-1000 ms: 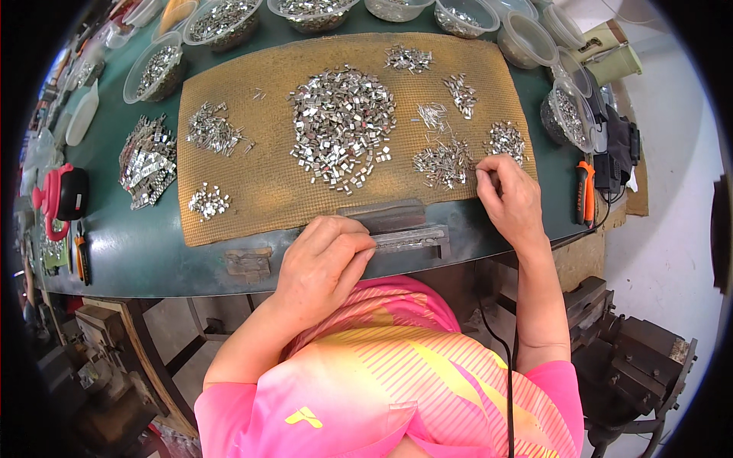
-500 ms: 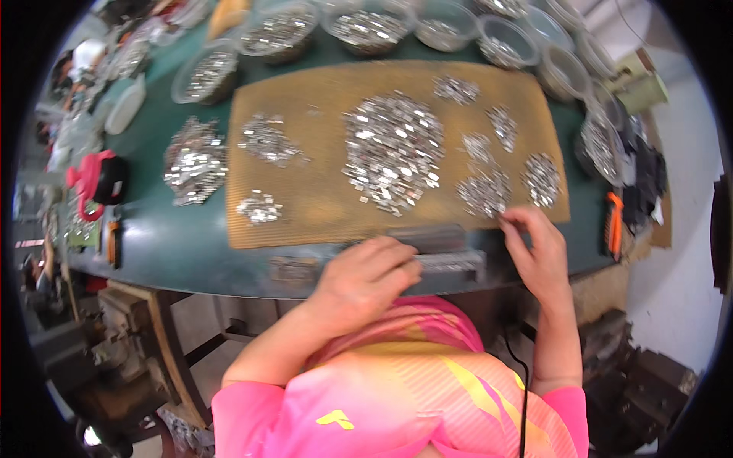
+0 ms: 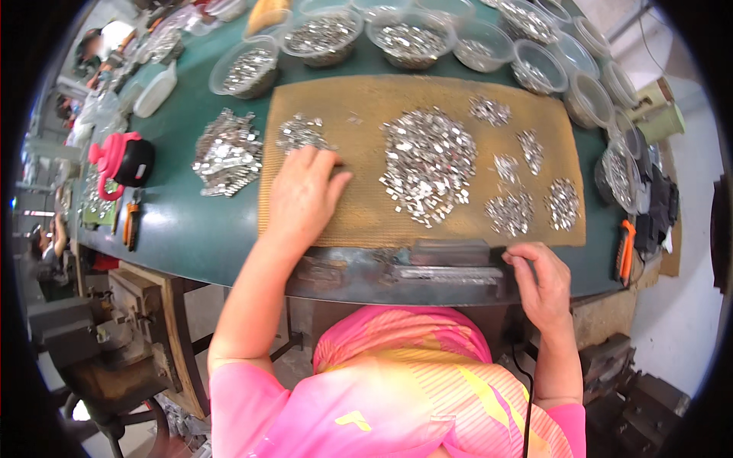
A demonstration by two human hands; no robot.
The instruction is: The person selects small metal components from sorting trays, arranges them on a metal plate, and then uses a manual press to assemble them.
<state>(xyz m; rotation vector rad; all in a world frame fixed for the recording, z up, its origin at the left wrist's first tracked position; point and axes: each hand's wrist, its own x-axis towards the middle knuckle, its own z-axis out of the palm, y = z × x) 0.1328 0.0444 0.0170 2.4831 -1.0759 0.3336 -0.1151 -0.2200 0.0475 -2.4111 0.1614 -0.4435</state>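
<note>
My left hand (image 3: 304, 195) reaches over the left part of a tan ribbed mat (image 3: 359, 168). Its fingertips touch the near edge of a small heap of shiny metal pieces (image 3: 301, 133), with the thumb held apart. Close to the table's front edge, my right hand (image 3: 544, 286) has thumb and forefinger pinched together; anything between them is too small to make out. Just left of it lies a long metal fixture (image 3: 447, 275) holding a row of bright pieces, with a dark grey block (image 3: 450, 252) behind it. A large heap of metal pieces (image 3: 427, 164) covers the mat's middle.
Smaller heaps (image 3: 510, 213) lie on the mat's right side. Clear plastic bowls (image 3: 322, 34) of metal pieces line the back and right. Another heap (image 3: 227, 153), a pink-and-black cup (image 3: 122, 160) and orange-handled pliers (image 3: 132, 225) are left; an orange-handled tool (image 3: 624, 252) lies right.
My left hand has moved from the fixture, away to the left, onto the small heap. My right hand has drawn back from a right-hand heap to the fixture's end. The view has shifted.
</note>
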